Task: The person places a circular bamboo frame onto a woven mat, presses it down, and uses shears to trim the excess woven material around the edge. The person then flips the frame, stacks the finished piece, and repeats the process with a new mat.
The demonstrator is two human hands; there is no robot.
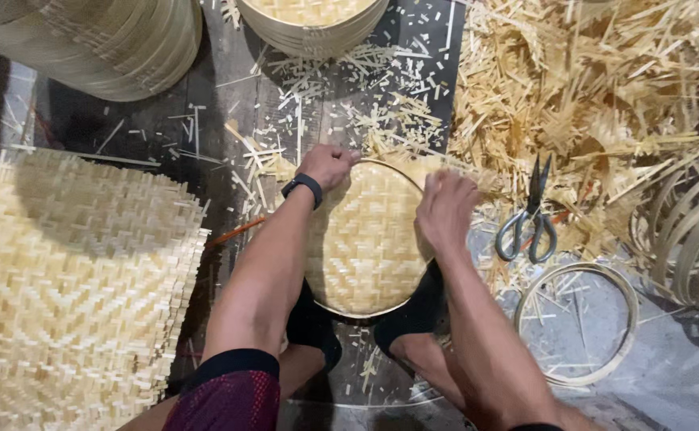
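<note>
Head view: a round woven tray of pale bamboo strips set in a thin bamboo hoop [363, 239] lies on the dark plank floor [229, 104], held between the person's legs. The left hand [328, 165], with a black wristband [302, 187], curls its grip over the tray's far rim at the upper left; the fingertips fold over the edge and are hidden. The right hand [446, 209] presses on the rim at the upper right, its grip closed against the hoop, though whether it pinches a strip cannot be told, since the fingers are blurred. Both hands sit on the far arc, the tray's body lying toward the person from each grip; being round, it has no long axis. Just right of the right hand lie grey-handled metal scissors [530, 215], blades pointing away, on a heap of straw-coloured bamboo offcuts [597, 88]. An empty bamboo hoop [578, 323] lies nearer, right. A stack of square woven bamboo mats [78, 279] fills the left; stacked round trays [110, 44] are cut off at the top edge
</note>
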